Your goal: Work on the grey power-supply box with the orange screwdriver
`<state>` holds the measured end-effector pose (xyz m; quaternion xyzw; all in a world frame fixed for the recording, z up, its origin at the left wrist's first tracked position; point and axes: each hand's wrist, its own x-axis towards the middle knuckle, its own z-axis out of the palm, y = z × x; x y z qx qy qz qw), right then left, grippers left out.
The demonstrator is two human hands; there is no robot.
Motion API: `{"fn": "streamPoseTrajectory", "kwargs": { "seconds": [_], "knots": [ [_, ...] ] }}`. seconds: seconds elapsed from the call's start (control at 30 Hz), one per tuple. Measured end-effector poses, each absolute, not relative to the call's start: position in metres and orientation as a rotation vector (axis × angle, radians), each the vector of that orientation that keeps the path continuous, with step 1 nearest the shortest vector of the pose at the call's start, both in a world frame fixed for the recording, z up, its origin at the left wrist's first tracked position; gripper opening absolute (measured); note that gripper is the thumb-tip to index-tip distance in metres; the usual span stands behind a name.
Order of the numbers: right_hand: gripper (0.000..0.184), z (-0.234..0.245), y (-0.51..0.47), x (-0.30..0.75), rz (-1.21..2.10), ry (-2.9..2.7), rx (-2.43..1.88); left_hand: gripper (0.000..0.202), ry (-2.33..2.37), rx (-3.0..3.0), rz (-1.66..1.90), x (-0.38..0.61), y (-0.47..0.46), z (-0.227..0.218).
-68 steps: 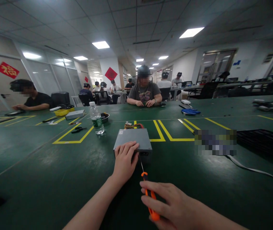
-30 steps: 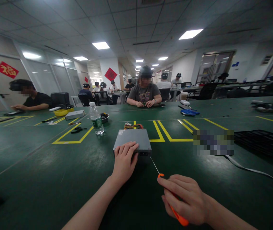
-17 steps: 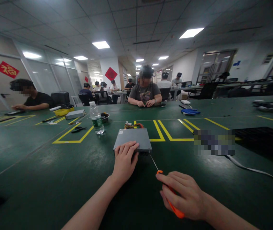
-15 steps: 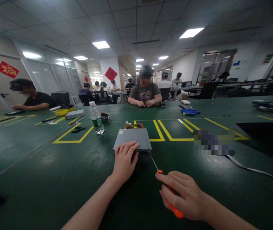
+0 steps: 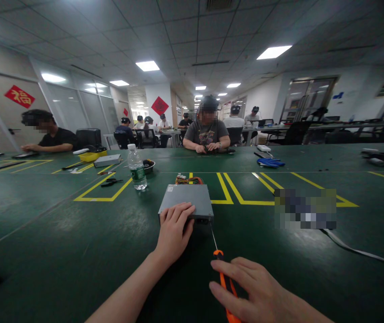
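A grey metal computer power supply (image 5: 188, 195) lies on the green table in front of me, its bundle of coloured cables (image 5: 190, 180) at the far side. My left hand (image 5: 174, 231) rests on its near left part, fingers bent over the top and thumb against the near side. My right hand (image 5: 255, 287) loosely holds an orange and black screwdriver (image 5: 225, 282), with two fingers stretched across the handle and the thumb hidden. The thin shaft points away from me, its tip at the near right corner of the power supply.
Left of the power supply stands a water bottle (image 5: 137, 168), with a metal bowl (image 5: 148, 166) behind it. Black pliers-like tools (image 5: 111, 182) lie further left. Blue gloves (image 5: 270, 162) and a blurred-out object (image 5: 304, 208) with a white cable are on the right. A co-worker (image 5: 207, 130) sits opposite.
My right hand has shifted left and nearer to me, its fingers loosened and more spread on the handle. The screwdriver now stands straighter to the power supply. My left hand stays on it.
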<state>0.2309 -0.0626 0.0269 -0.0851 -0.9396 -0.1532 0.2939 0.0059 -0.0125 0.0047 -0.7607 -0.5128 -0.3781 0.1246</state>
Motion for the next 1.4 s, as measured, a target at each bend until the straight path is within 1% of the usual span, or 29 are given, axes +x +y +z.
{"fn": "streamPoseTrajectory", "kwargs": {
  "seconds": [0.1,0.27,0.4,0.53,0.67,0.8,0.9,1.1,1.27,1.4],
  "knots": [
    [0.029,0.027,-0.064,0.23,-0.396,-2.506,-0.184,0.032,-1.495,-2.208,-1.089,0.006,-0.012,0.005],
    [0.016,0.017,-0.065,0.23,-0.321,-2.359,-0.225,0.033,-1.492,-2.208,-1.068,0.006,-0.012,0.005],
    [0.028,0.021,-0.065,0.234,-0.289,-2.38,-0.291,0.033,-1.504,-2.207,-1.042,0.007,-0.013,0.006],
    [0.024,0.033,-0.066,0.235,-0.341,-2.531,-0.233,0.033,-1.513,-2.215,-1.04,0.007,-0.014,0.006],
    [0.024,0.028,-0.068,0.23,-0.297,-2.475,-0.208,0.033,-1.512,-2.221,-1.051,0.007,-0.014,0.006],
    [0.032,0.016,-0.068,0.227,-0.168,-2.413,-0.264,0.034,-1.514,-2.225,-1.059,0.007,-0.014,0.006],
    [0.038,0.016,-0.067,0.228,-0.147,-2.45,-0.276,0.033,-1.518,-2.23,-1.063,0.006,-0.014,0.006],
    [0.033,0.027,-0.068,0.228,-0.207,-2.57,-0.247,0.033,-1.523,-2.222,-1.066,0.006,-0.014,0.005],
    [0.035,0.016,-0.067,0.227,-0.208,-2.394,-0.283,0.031,-1.517,-2.235,-1.082,0.005,-0.014,0.006],
    [0.037,0.017,-0.066,0.229,-0.193,-2.472,-0.33,0.03,-1.506,-2.241,-1.107,0.004,-0.014,0.007]
  ]
}}
